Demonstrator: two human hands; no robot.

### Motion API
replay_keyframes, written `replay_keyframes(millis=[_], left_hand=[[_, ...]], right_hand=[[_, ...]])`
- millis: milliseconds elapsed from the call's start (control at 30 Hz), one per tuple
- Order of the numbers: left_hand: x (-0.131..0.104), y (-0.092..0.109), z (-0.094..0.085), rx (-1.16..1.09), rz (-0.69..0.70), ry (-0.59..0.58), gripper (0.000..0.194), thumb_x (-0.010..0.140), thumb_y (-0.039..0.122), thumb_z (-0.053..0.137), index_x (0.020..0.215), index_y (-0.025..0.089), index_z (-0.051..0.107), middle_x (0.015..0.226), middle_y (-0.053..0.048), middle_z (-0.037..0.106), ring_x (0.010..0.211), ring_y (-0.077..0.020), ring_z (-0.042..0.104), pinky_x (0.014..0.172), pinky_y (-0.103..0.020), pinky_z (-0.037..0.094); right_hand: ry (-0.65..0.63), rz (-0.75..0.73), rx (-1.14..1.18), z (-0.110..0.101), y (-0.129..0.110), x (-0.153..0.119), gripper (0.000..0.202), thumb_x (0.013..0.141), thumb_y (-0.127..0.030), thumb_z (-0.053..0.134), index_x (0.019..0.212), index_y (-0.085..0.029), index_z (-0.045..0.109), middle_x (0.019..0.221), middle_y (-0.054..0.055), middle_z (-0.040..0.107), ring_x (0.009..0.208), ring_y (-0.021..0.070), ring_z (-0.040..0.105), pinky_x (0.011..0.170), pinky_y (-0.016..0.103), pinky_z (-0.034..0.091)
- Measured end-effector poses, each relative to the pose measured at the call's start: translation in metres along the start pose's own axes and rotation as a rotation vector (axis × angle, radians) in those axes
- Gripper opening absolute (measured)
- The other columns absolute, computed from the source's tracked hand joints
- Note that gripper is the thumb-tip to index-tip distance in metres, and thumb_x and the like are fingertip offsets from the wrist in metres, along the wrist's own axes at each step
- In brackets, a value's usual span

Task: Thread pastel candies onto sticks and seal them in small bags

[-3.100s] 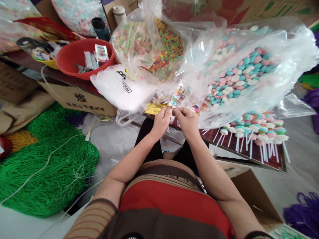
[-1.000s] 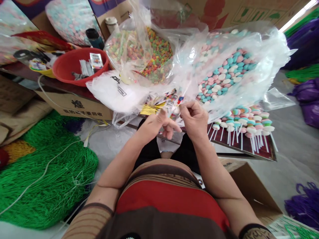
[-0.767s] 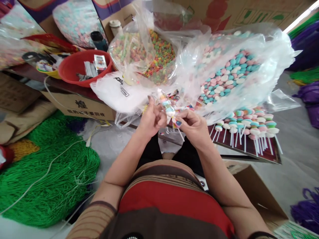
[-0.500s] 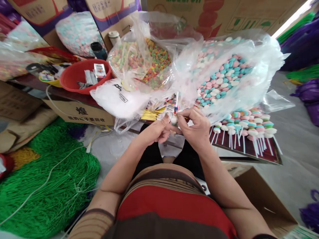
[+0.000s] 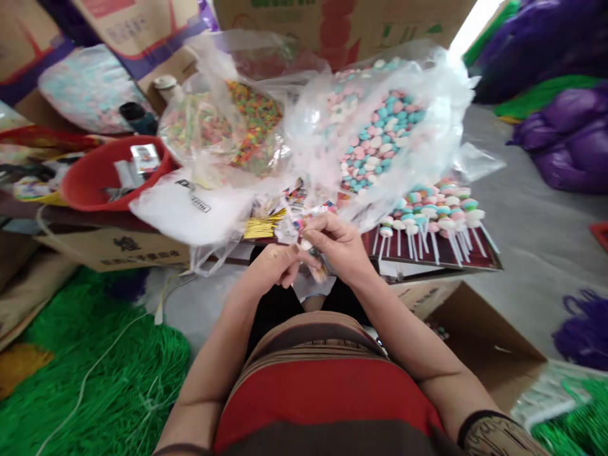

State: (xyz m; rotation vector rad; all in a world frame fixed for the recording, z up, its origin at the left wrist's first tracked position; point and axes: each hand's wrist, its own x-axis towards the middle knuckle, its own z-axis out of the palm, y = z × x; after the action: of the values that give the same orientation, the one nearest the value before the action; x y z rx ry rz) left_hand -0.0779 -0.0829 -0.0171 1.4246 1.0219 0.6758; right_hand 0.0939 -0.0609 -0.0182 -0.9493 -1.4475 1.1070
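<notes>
Above my lap, a candy lollipop in clear wrapping (image 5: pixel 313 256) is between my two hands, mostly covered by fingers. My left hand (image 5: pixel 275 266) is closed around its lower part, thumb on top. With thumb and forefinger pinched, my right hand (image 5: pixel 339 244) grips its upper end, close to a small colourful printed label (image 5: pixel 327 208). Just beyond my fingers are a bundle of yellow twist ties (image 5: pixel 263 226) and a pile of printed labels (image 5: pixel 292 193). Finished-looking candy lollipops on white sticks (image 5: pixel 427 215) lie to the right on the dark red tabletop (image 5: pixel 484 256).
Behind stand an open bag of pink, white and blue candies (image 5: pixel 384 136) and a bag of small orange and green candy rings (image 5: pixel 251 126). To the left are a white plastic bag (image 5: pixel 190 212) and a red basin (image 5: pixel 90 183). An open cardboard box (image 5: pixel 494 335) sits at lower right.
The camera view has turned to the right, shifting the scene leftward. My right hand has tilted over the upper end, and the white stick that stood upright there no longer shows clearly.
</notes>
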Motion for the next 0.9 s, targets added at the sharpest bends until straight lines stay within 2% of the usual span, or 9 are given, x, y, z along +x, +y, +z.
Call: replay_keyframes(millis=[100,200,300,400,533,667,767,833,900], left_hand=[[0.007,-0.003,0.014,0.399,0.064,0.004,0.065,0.097,0.062,0.045,0.053,0.018,0.061,0.048,-0.001,0.059,0.047,-0.0102,0.049,0.052,-0.024,0.036],[0.015,-0.007,0.035,0.561,0.131,-0.095,0.047,0.100,0.048,0.046,0.080,0.019,0.077,0.074,-0.003,0.077,0.066,-0.0160,0.067,0.065,-0.026,0.047],[0.020,-0.013,0.046,0.556,0.143,-0.288,0.038,0.100,0.043,0.048,0.116,0.025,0.078,0.116,-0.004,0.081,0.100,-0.0203,0.075,0.089,-0.029,0.054],[0.024,-0.017,0.044,0.515,0.088,-0.236,0.040,0.100,0.043,0.049,0.124,0.025,0.075,0.109,-0.005,0.082,0.096,-0.0205,0.077,0.084,-0.029,0.056],[0.024,-0.010,0.039,0.372,0.037,-0.205,0.041,0.099,0.042,0.049,0.125,0.023,0.076,0.078,-0.004,0.080,0.072,-0.0177,0.073,0.068,-0.026,0.054],[0.022,-0.002,0.046,0.241,0.033,-0.341,0.042,0.098,0.040,0.052,0.126,0.018,0.075,0.082,-0.004,0.079,0.069,-0.0130,0.070,0.065,-0.022,0.050],[0.025,-0.006,0.048,0.276,0.066,-0.334,0.039,0.098,0.038,0.054,0.123,0.018,0.076,0.090,-0.005,0.081,0.073,-0.0133,0.070,0.071,-0.023,0.053],[0.035,-0.012,0.044,0.370,0.121,-0.188,0.036,0.099,0.037,0.054,0.119,0.018,0.077,0.096,-0.007,0.080,0.082,-0.0159,0.072,0.079,-0.027,0.054],[0.055,-0.019,0.036,0.521,0.187,0.028,0.033,0.100,0.035,0.055,0.117,0.017,0.077,0.106,-0.010,0.079,0.098,-0.0203,0.072,0.092,-0.032,0.053]], right_hand=[[-0.044,0.042,0.147,-0.005,-0.001,-0.010,0.038,0.088,-0.059,0.068,0.077,-0.023,0.064,0.099,0.004,0.074,0.096,0.0188,0.069,0.090,0.036,0.057],[-0.009,0.143,0.202,-0.026,0.003,-0.030,0.042,0.088,-0.064,0.067,0.082,-0.023,0.060,0.090,0.003,0.073,0.082,0.0167,0.069,0.076,0.032,0.058],[0.113,0.293,0.226,-0.071,0.010,-0.065,0.044,0.088,-0.067,0.065,0.088,-0.024,0.057,0.077,0.001,0.072,0.060,0.0139,0.063,0.050,0.024,0.047],[0.323,0.408,0.123,-0.131,0.022,-0.113,0.041,0.084,-0.064,0.071,0.089,-0.025,0.058,0.077,0.002,0.074,0.060,0.0164,0.067,0.049,0.025,0.048],[0.508,0.540,-0.336,-0.209,0.054,-0.183,0.031,0.081,-0.055,0.071,0.088,-0.026,0.068,0.076,0.004,0.076,0.055,0.0188,0.067,0.042,0.025,0.045],[0.290,0.587,-0.990,-0.260,0.090,-0.226,0.028,0.074,-0.050,0.060,0.057,-0.029,0.066,0.054,0.007,0.069,0.043,0.0260,0.064,0.037,0.033,0.044],[0.201,0.592,-1.141,-0.263,0.090,-0.225,0.025,0.075,-0.045,0.054,0.066,-0.029,0.071,0.072,0.012,0.079,0.061,0.0346,0.075,0.051,0.044,0.058],[0.218,0.503,-1.084,-0.246,0.076,-0.207,0.032,0.082,-0.047,0.054,0.089,-0.025,0.077,0.094,0.013,0.083,0.084,0.0363,0.080,0.074,0.050,0.065],[0.199,0.376,-0.951,-0.217,0.060,-0.180,0.034,0.089,-0.045,0.053,0.104,-0.024,0.076,0.104,0.012,0.083,0.096,0.0318,0.080,0.090,0.047,0.064]])
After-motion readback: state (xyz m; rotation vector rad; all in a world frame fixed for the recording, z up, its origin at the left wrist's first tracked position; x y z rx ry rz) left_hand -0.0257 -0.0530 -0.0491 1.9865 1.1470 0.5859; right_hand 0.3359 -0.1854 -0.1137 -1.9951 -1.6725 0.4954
